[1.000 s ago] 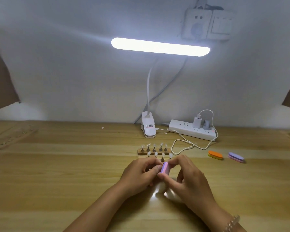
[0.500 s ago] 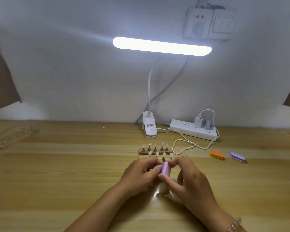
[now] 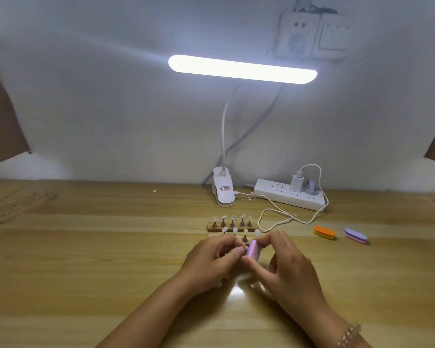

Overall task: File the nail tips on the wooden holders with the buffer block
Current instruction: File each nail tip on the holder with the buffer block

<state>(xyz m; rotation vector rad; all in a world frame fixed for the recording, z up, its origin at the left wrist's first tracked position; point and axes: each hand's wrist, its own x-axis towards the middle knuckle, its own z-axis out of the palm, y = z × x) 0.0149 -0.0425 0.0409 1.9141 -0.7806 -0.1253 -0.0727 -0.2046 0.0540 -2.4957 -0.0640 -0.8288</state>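
Note:
Two wooden holders stand mid-table, each carrying several nail tips on small stands. The far holder (image 3: 232,226) is in full view; the near holder (image 3: 245,239) is partly hidden behind my hands. My right hand (image 3: 284,264) pinches a pink and purple buffer block (image 3: 252,250) between thumb and fingers, held upright just in front of the near holder. My left hand (image 3: 211,259) has its fingers curled, fingertips against the block's left side; a nail tip or stand between them is hidden, so I cannot tell what it grips.
An orange buffer block (image 3: 324,232) and a purple one (image 3: 355,236) lie to the right. A clip lamp base (image 3: 223,190), a power strip (image 3: 290,194) and a looping white cable (image 3: 281,217) sit behind the holders. Another wooden holder (image 3: 20,205) lies far left.
Both hands stay in place with the block between them; only slight shifts of the block and fingers show.

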